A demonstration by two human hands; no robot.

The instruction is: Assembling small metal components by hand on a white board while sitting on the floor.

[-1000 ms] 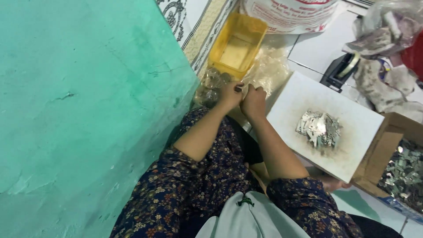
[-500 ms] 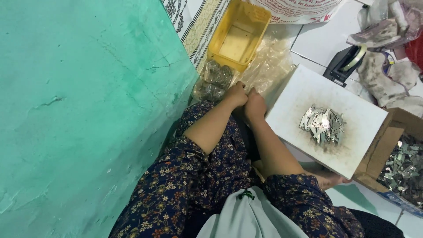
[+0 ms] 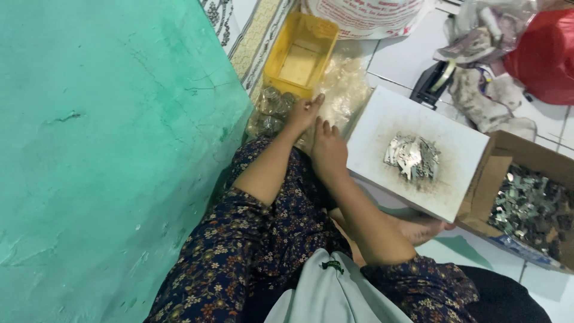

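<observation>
**Hands at the clear bag, near side of the yellow tub**

Hands: half a second ago the two sat pressed together, fingertips meeting. Now they have parted. My left hand [image 3: 302,113] has gone forward, fingers stretched out onto the clear plastic bag [image 3: 270,115] that lies against the near side of the yellow tub [image 3: 286,42]. Whether those fingers pinch the plastic or only rest on it, I cannot tell. My right hand [image 3: 327,149] lies just behind the left, further from the tub, fingers curled down. Whether anything sits inside that curl is hidden. So the left hand alone now meets the bag.

Containers, placed from the yellow tub:
- Yellow tub: rectangular, open. Only a pale bottom shows; it looks empty.
- Clear plastic bag: touching the tub's near side, holding roundish silvery metal pieces.
- Crumpled clear plastic [image 3: 347,90]: just right of the tub, contents not readable.
- White board [image 3: 382,119]: right of the tub and nearer me, smudged dark at the middle, carrying a small heap of silvery metal scraps [image 3: 412,157].
- Cardboard box [image 3: 478,188]: far right of the tub, beyond the board, flap open, filled with loose metal scraps [image 3: 529,206].
- White sack [image 3: 365,15]: just beyond the tub, contents unseen.
- Red bag [image 3: 547,57]: well to the tub's right, shut from view.
</observation>
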